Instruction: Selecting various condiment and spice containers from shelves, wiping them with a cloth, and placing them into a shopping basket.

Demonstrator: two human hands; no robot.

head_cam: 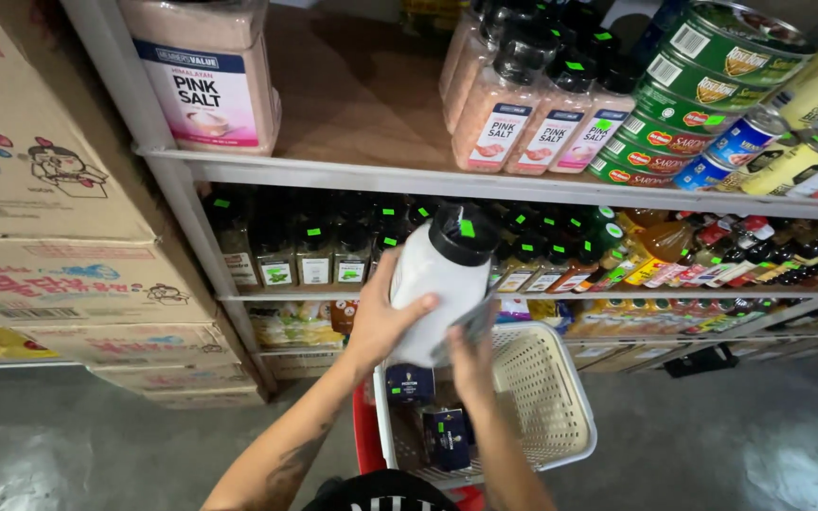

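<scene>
Left hand [385,317]: wrapped around the left side of a white bottle [433,284], thumb across the front, fingers behind; steadies the weight.
Right hand [472,352]: cupped under the bottle's lower right edge, fingers clasped on it from below; takes the load so the bottle does not slip.
White bottle: large, tilted slightly right, black flip cap [463,235] uppermost with a small green sticker; held in the air, in front of the middle shelf and just above the basket.
Cream basket [546,397]: perforated plastic, near and below the hands; sits on something red, only partly visible.
Small dark boxes [447,437]: inside the basket, near its left wall, each with a green sticker.
Middle shelf [542,295]: far side, rows of small dark-capped jars and bottles, packed close.
Top shelf [485,180]: pink salt grinders [542,118] at centre, one big pink jar [208,80] at far left, stacked green cans [702,104] at right lying on their sides.
Cardboard cartons [59,208]: stacked at far left beside the shelf frame.
Floor [97,445]: grey concrete, near edge.
</scene>
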